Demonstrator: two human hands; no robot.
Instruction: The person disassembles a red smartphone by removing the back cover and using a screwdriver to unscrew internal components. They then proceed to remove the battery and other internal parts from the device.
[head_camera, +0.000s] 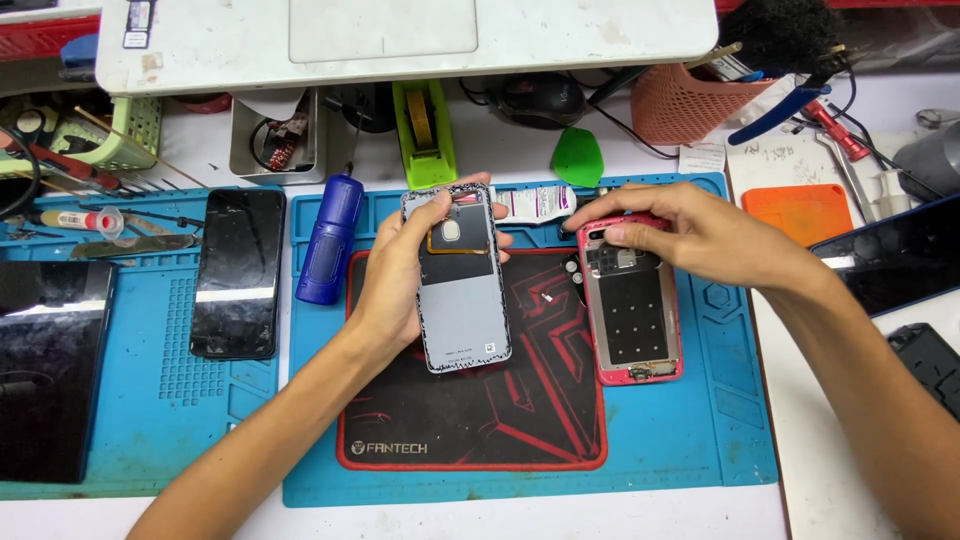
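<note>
Grey back cover (462, 300), removed from a phone, was lifted just above the black and red mouse pad (470, 400), its inner face up and showing a gold ring and a dark patch near the top. The left hand (400, 270) pinched it by its long edges, thumb on the near side and fingers curled over the top. Just beside it to the right lay the opened pink phone (632, 310), half on the pad and half on the blue work mat (700, 440), its black battery exposed. The right hand (690, 235) rested on the phone's top end, fingertips pressed together around the camera area; whether they gripped a small part could not be told.

To handle this well, the cover should probably be held by its edges only, away from the adhesive rim, while the right fingers work lightly so that no cable or connector is strained.

Farther out, a blue cylinder (330, 238) and a dark phone (237, 272) lay to the left, a green tape dispenser (425, 130) stood behind, and a green pick (577, 157) sat nearby.
</note>
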